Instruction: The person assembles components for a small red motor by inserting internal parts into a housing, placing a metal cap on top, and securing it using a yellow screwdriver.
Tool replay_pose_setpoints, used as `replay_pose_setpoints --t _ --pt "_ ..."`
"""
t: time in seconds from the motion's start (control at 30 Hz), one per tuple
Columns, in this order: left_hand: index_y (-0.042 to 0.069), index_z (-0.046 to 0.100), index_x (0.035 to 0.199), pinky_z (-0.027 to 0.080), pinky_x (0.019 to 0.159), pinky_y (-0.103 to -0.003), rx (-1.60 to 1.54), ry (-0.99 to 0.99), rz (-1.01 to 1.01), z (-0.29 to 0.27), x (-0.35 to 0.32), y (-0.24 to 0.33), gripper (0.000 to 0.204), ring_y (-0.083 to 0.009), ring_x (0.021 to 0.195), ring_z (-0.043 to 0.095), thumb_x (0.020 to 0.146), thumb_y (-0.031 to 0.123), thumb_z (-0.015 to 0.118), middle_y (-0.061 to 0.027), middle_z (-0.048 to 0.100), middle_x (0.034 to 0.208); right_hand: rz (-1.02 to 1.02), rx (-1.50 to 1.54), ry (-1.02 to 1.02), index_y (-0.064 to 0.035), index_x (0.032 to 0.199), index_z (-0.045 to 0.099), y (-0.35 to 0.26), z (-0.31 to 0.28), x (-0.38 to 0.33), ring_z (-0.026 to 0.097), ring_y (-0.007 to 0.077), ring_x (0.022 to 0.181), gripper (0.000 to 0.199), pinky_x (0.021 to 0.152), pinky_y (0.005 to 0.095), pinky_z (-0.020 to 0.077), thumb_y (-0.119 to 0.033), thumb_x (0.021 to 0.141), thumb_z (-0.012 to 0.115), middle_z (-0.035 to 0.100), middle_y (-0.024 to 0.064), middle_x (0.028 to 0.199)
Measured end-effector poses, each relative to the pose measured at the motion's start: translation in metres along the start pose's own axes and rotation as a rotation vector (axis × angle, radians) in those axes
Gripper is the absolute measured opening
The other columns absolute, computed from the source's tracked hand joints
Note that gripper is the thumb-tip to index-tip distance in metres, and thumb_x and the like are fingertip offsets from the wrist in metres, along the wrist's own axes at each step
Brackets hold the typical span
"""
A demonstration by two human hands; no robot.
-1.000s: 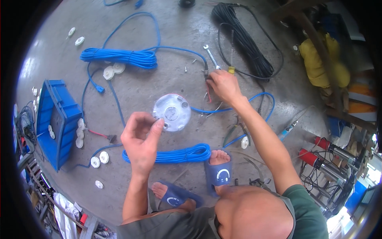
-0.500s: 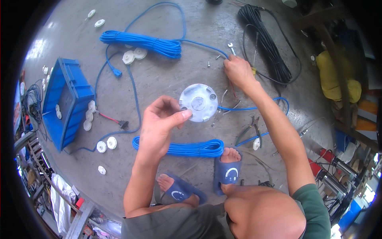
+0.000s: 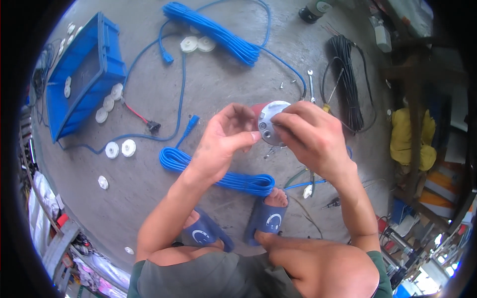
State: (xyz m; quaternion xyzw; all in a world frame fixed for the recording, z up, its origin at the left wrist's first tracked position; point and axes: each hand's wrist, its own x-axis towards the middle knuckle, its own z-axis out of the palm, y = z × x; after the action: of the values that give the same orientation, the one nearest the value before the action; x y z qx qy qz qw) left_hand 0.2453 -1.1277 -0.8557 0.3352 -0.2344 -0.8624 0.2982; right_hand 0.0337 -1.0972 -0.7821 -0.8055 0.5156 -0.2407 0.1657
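Left hand [image 3: 218,139] and right hand [image 3: 317,135]: bare
Sleeves [image 3: 384,273]: dark green, short
Lap garment [image 3: 198,278]: dark grey cloth
Slippers [image 3: 261,211]: blue, open-toed, broad strap
Strap marking [image 3: 269,219]: white curved line, smaller white marks

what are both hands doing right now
Left hand: closed on the edge of the round grey disc.
Right hand: fingertips bunched at the disc's face; anything pinched is hidden.

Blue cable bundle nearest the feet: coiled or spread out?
Coiled. The blue cable bundle lies in long flattened loops, side by side; only a short length with a plug sticks out.
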Motion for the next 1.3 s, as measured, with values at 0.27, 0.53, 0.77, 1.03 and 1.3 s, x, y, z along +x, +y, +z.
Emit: replay_pose_setpoints --t 0.27,0.53,0.77,1.03,1.3 --pt "0.007 0.059 0.111 0.045 0.066 -0.024 -0.039 0.031 0.082 -0.010 -0.011 -0.010 0.032 -0.0078 0.080 0.057 0.085 -0.003 0.073 0.0017 0.060 0.095 -0.089 -0.140 -0.227 -0.0054 0.094 0.064 -0.015 0.001 0.024 0.065 0.0287 0.085 0.021 0.069 0.0409 0.0552 -0.006 0.077 0.075 0.061 0.0079 0.088" --pt "0.007 0.060 0.107 0.044 0.064 -0.024 0.045 0.079 0.093 -0.010 -0.015 -0.010 0.026 -0.0066 0.077 0.056 0.085 -0.002 0.072 0.0027 0.059 0.091 -0.108 -0.241 -0.303 -0.0060 0.089 0.060 -0.021 0.000 0.028 0.065 0.0283 0.082 0.016 0.064 0.0409 0.0555 -0.006 0.078 0.071 0.060 0.0087 0.086" --pt "0.006 0.061 0.105 0.044 0.063 -0.024 0.055 0.076 0.100 -0.012 -0.014 -0.009 0.023 -0.0062 0.076 0.056 0.086 -0.001 0.071 0.0025 0.060 0.089 -0.136 -0.259 -0.286 -0.0061 0.085 0.059 -0.016 -0.002 0.029 0.065 0.0267 0.080 0.018 0.061 0.0403 0.0550 -0.011 0.079 0.075 0.059 0.0079 0.083" --pt "0.001 0.066 0.102 0.046 0.064 -0.023 0.452 0.146 0.444 0.008 -0.011 -0.008 0.019 -0.0076 0.072 0.059 0.087 0.004 0.077 -0.0004 0.066 0.086 0.095 -0.227 -0.145 -0.0042 0.083 0.067 -0.016 -0.008 0.022 0.065 0.0266 0.073 0.014 0.060 0.0371 0.0527 -0.012 0.083 0.079 0.062 0.0082 0.080" --pt "0.000 0.075 0.090 0.050 0.060 -0.029 1.174 0.116 0.825 0.018 0.000 0.014 0.013 -0.0158 0.067 0.064 0.079 0.002 0.082 -0.0075 0.069 0.085 0.312 0.077 0.166 -0.0018 0.105 0.074 0.008 -0.013 -0.033 0.070 0.0238 0.072 0.019 0.063 0.0310 0.0550 -0.001 0.086 0.075 0.072 0.0122 0.093"
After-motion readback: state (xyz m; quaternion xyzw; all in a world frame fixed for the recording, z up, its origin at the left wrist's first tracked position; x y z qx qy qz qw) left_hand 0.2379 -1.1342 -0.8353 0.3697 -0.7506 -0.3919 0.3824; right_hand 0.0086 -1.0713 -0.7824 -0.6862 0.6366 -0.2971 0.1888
